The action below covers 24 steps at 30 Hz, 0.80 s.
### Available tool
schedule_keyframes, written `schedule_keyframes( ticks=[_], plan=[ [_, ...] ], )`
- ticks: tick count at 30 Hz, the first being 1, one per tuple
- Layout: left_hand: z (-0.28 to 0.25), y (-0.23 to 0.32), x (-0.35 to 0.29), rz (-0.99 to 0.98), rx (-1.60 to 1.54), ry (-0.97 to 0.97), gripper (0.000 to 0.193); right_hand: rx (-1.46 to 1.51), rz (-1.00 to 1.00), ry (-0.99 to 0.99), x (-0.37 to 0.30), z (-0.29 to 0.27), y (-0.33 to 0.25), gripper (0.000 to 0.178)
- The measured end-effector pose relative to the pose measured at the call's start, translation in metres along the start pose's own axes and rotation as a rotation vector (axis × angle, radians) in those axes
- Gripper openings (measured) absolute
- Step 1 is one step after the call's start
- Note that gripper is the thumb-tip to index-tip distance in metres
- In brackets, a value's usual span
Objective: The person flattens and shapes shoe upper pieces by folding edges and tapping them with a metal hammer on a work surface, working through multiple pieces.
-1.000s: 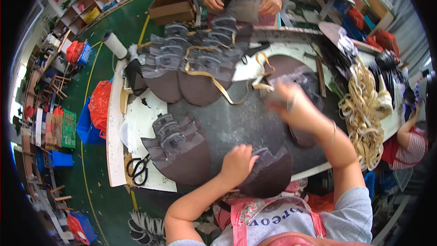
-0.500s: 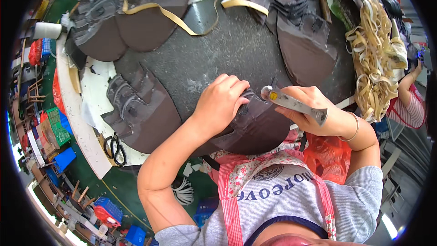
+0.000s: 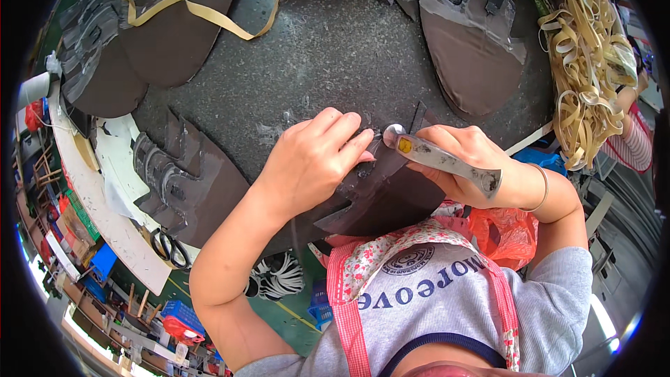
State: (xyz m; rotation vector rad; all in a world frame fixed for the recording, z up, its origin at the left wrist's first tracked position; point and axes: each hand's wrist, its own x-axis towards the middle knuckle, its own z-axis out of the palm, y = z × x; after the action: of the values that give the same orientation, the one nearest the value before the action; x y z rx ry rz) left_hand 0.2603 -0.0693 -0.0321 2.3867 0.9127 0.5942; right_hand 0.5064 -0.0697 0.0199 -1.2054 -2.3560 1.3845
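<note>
The person's right hand point(image 3: 474, 160) is wrapped around a grey metal hammer point(image 3: 447, 156) with a shiny round face and a flared tail, its handle hidden beneath the palm. The left hand point(image 3: 314, 160) bends over the upper left part of a dark brown, flat fabric piece point(image 3: 401, 192) with greyish smeared patches; its thumb and forefinger tips lie close together, but whether they pinch the material I cannot tell. That piece lies at the near edge of the dark, speckled tabletop point(image 3: 328, 49), against the red-and-white floral apron point(image 3: 370, 265). The likeliest mishap is a struck fingertip, since the hammer's face sits just beside the left fingers. With so little table behind it, the piece might also slide or buckle if the body leans in; if the smears are tacky, a fold could stick crooked.
</note>
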Motion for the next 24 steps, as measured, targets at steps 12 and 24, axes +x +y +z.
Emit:
schedule_keyframes(
  ticks=[12,24],
  plan=[
    [0.004,0.001,-0.003,-0.079,-0.066,0.094,0.036,0.008,-0.041,-0.041,0.010,0.000,0.003,0.028],
    [0.020,0.014,-0.014,0.007,0.083,0.203,0.029,-0.063,-0.146,-0.063,0.017,-0.004,0.007,0.029]
  ],
)
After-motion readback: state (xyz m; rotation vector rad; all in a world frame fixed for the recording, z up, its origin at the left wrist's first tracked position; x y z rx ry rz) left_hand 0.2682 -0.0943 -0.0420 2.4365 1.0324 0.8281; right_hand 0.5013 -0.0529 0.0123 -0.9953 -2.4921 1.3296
